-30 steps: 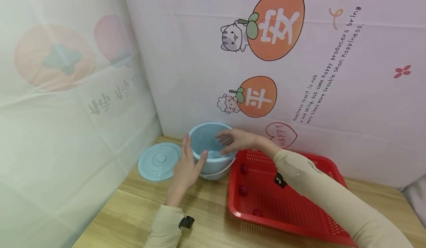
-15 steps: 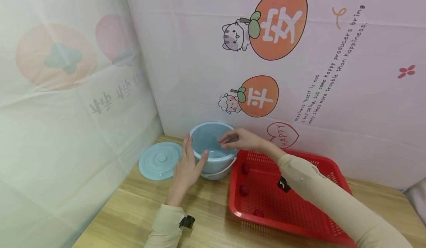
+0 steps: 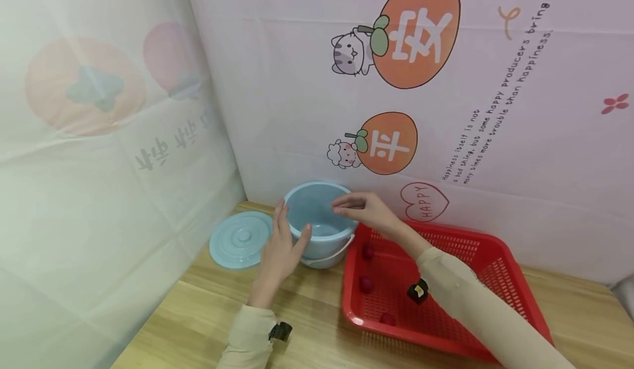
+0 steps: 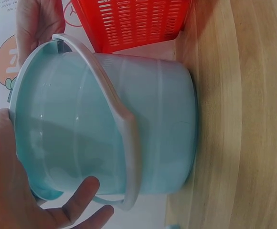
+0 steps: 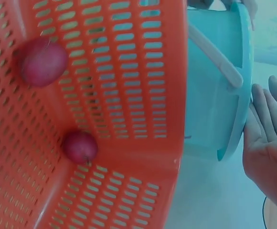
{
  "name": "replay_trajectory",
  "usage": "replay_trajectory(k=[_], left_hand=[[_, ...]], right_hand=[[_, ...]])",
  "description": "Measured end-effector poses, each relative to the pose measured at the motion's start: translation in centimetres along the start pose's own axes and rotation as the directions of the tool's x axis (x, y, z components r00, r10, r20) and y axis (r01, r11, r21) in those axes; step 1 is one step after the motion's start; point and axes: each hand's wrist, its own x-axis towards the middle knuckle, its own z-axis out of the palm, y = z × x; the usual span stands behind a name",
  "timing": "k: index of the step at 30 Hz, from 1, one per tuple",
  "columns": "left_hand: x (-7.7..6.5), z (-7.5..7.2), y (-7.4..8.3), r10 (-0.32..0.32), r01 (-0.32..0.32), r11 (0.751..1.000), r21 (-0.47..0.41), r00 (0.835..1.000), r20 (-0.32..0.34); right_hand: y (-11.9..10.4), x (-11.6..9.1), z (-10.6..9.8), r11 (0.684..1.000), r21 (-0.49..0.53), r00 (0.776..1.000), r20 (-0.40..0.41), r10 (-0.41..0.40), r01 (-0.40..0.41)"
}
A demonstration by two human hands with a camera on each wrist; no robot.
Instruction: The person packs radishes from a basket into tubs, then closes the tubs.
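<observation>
A light blue bucket (image 3: 324,246) with a pale handle stands upright on the table by the wall. My left hand (image 3: 279,252) rests at its near left rim, thumb and fingers spread apart; in the left wrist view two fingers extend over the bucket's side. Over the right rim my right hand (image 3: 367,210) reaches with fingers fairly straight and close together, and nothing shows in it. Right beside the bucket is a red plastic basket (image 3: 350,303). In it lie several small dark red round fruits (image 5: 44,62), one showing a short stem.
The bucket's round blue lid (image 3: 241,239) lies flat on the wooden table (image 3: 198,325), left of the bucket. A printed cloth wall (image 3: 297,83) rises close behind, and another cloth (image 3: 99,204) bounds the left side.
My right hand has drawn back a little to the right, toward the bucket's rim, and its fingers have come closer together. The left hand keeps its place at the rim.
</observation>
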Motion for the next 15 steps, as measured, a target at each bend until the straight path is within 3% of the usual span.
replay_trajectory(k=[15], left_hand=[[0.02,0.17,0.08,-0.003,0.003,1.000,-0.001,1.000,0.001]], right_hand=[[0.63,-0.51,0.14,0.997,0.071,0.998,-0.068,-0.001,0.005]])
